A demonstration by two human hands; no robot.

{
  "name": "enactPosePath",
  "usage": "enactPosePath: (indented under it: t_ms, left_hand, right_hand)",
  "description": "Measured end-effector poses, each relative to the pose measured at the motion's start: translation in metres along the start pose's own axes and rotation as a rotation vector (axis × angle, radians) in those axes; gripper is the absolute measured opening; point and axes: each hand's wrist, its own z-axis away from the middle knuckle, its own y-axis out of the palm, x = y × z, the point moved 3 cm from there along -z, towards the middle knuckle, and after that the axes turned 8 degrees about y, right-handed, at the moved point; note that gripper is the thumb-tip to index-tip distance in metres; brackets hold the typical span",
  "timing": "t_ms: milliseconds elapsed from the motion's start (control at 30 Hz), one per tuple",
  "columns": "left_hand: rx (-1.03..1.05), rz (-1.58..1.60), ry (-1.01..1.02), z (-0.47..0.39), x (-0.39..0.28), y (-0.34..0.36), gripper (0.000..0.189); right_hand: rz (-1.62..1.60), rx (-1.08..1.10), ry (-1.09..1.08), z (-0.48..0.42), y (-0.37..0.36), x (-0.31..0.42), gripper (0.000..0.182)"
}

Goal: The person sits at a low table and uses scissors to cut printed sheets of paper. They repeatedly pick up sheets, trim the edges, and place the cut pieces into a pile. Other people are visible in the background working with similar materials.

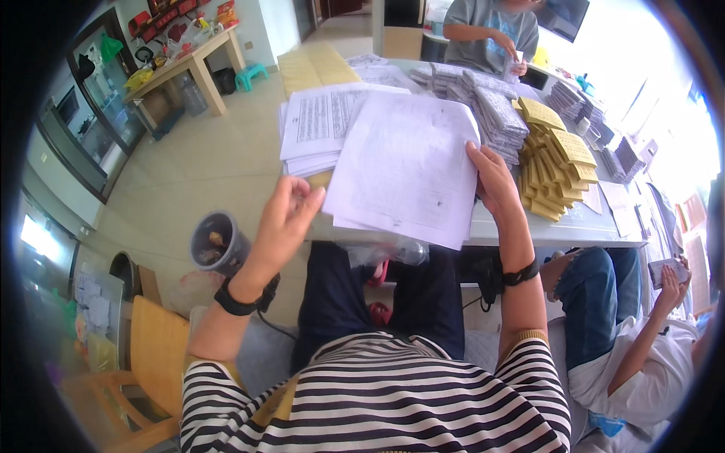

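Observation:
A few white paper sheets (pixel 405 164), slightly fanned at the bottom edge, are held over the near edge of the table. My right hand (pixel 494 175) grips them by the right edge, thumb on top and the other fingers underneath. Close by the lower left corner of these sheets is my left hand (pixel 294 212), its fingers curled and its thumb apart from them, with no paper visible between them. Behind the held sheets, on the left of the table, lies a pile of printed sheets (pixel 320 122), partly covered by them.
Stacks of folded printed paper (pixel 498 110) and folded yellow paper (pixel 558 164) stand on the table (pixel 614 235). Beyond it a person (pixel 487 39) handles paper. Another person (pixel 640 351) sits at my right. A waste bin (pixel 215 240) and a wooden chair (pixel 158 351) are at left.

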Motion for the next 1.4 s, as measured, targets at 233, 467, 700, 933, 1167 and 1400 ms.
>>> enactPosePath:
  t_ms: [233,467,700,933,1167,1400]
  left_hand:
    - [0.106,-0.068,-0.014,-0.001,-0.002,0.009,0.029]
    - [0.192,-0.077,-0.147,-0.010,-0.010,0.024,0.028]
    - [0.229,-0.154,-0.175,-0.003,-0.024,0.030,0.029]
    - [0.270,-0.017,-0.057,0.000,-0.030,0.034,0.051]
    - [0.367,0.438,-0.139,0.015,-0.029,0.057,0.075]
    - [0.402,0.886,-0.079,0.018,-0.039,0.070,0.077]
  right_hand:
    - [-0.023,0.001,-0.072,-0.001,0.005,0.005,0.038]
    - [0.387,-0.262,-0.391,-0.013,0.001,-0.003,0.038]
    - [0.242,-0.188,-0.487,0.000,-0.004,0.006,0.044]
    - [0.230,-0.004,-0.727,0.053,-0.005,0.055,0.042]
    - [0.011,0.243,-0.897,0.111,-0.010,0.089,0.049]
    - [0.178,0.162,-0.889,0.122,-0.025,0.082,0.049]
